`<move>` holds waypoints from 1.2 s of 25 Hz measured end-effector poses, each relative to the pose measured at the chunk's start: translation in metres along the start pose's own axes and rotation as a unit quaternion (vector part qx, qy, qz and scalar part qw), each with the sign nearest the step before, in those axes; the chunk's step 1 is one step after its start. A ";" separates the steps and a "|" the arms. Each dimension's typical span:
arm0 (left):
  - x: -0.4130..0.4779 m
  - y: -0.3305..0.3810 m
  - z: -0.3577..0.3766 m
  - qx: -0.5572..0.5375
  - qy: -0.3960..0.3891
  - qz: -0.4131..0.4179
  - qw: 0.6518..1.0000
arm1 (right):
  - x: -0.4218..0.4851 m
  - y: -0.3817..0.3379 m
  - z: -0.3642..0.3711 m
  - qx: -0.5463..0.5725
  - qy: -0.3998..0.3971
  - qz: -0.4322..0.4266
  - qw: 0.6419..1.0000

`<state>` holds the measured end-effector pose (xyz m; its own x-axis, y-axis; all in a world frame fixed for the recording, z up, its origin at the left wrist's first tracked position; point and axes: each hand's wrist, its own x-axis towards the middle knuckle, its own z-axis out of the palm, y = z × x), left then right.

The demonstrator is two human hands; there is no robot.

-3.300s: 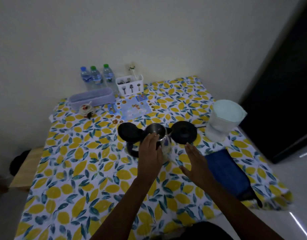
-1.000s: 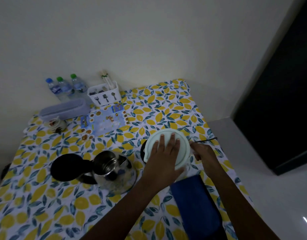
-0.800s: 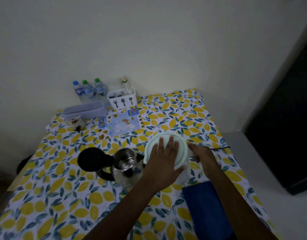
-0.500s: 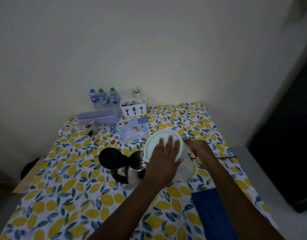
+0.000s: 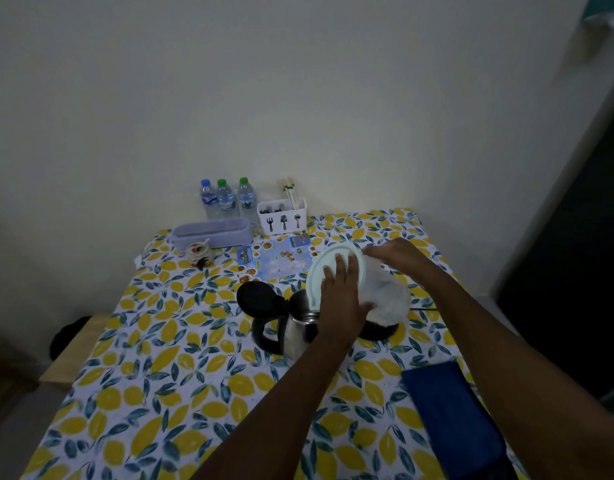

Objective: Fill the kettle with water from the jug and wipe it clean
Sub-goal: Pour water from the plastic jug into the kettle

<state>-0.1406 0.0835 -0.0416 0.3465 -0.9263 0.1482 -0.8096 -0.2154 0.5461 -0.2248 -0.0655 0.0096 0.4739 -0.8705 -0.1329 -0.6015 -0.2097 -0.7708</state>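
Observation:
A steel kettle (image 5: 300,329) with a black handle stands mid-table, its black lid (image 5: 256,301) flipped open to the left. A translucent jug (image 5: 385,296) with a pale green lid (image 5: 324,268) is tilted leftward over the kettle's mouth. My left hand (image 5: 340,306) lies flat against the jug's lid, fingers spread. My right hand (image 5: 397,254) grips the jug at its far right side, where the handle is hidden. The black kettle base (image 5: 378,330) sits under the jug. A folded blue cloth (image 5: 447,417) lies at the near right.
A lemon-print tablecloth (image 5: 181,368) covers the table. Along the back wall stand three water bottles (image 5: 226,199), a white cutlery holder (image 5: 282,218), a lilac tray (image 5: 212,232) and a small ceramic pot (image 5: 199,252). A blue placemat (image 5: 278,259) lies behind the kettle.
The jug has been lifted from the right, carried to the kettle and tipped leftward over its open mouth. Both hands stayed on the jug.

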 end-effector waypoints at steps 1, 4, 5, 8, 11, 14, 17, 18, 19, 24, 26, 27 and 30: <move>0.000 -0.002 0.002 -0.022 0.008 -0.006 1.000 | 0.000 -0.005 -0.001 -0.024 -0.012 -0.016 1.000; 0.000 -0.006 0.008 -0.080 0.025 -0.037 0.996 | 0.001 -0.017 -0.001 -0.067 -0.023 -0.040 0.997; 0.000 -0.007 0.009 -0.093 0.028 -0.044 0.994 | 0.001 -0.020 -0.001 -0.079 -0.024 -0.041 0.996; 0.001 -0.007 0.009 -0.105 0.039 -0.054 0.992 | 0.002 -0.026 -0.001 -0.095 -0.032 -0.043 0.994; 0.000 -0.006 0.007 -0.111 0.047 -0.057 0.991 | 0.002 -0.028 -0.002 -0.118 -0.039 -0.057 0.991; 0.002 -0.004 0.004 -0.104 0.052 -0.051 0.992 | 0.004 -0.030 -0.005 -0.139 -0.034 -0.063 0.988; 0.001 0.001 0.001 -0.107 0.050 -0.046 0.992 | 0.004 -0.031 -0.007 -0.150 -0.031 -0.074 0.985; 0.001 0.002 0.000 -0.112 0.052 -0.046 0.991 | 0.004 -0.031 -0.008 -0.136 -0.021 -0.069 0.988; 0.001 0.003 0.000 -0.116 0.055 -0.046 0.991 | 0.004 -0.032 -0.009 -0.130 -0.014 -0.065 0.989; 0.000 0.007 -0.001 -0.115 0.066 -0.038 0.990 | 0.001 -0.033 -0.012 -0.129 -0.012 -0.062 0.990; 0.000 0.008 -0.002 -0.125 0.069 -0.040 0.989 | 0.002 -0.033 -0.013 -0.129 -0.011 -0.061 0.990; -0.001 0.009 -0.002 -0.129 0.070 -0.040 0.988 | 0.002 -0.033 -0.014 -0.130 -0.014 -0.061 0.989; -0.002 0.011 -0.003 -0.139 0.072 -0.042 0.987 | 0.003 -0.031 -0.015 -0.125 -0.020 -0.060 0.990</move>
<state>-0.1487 0.0838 -0.0339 0.4870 -0.8509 0.1970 -0.6209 -0.1787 0.7633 -0.2139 -0.0682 0.0425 0.5731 -0.8158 -0.0776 -0.6773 -0.4182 -0.6053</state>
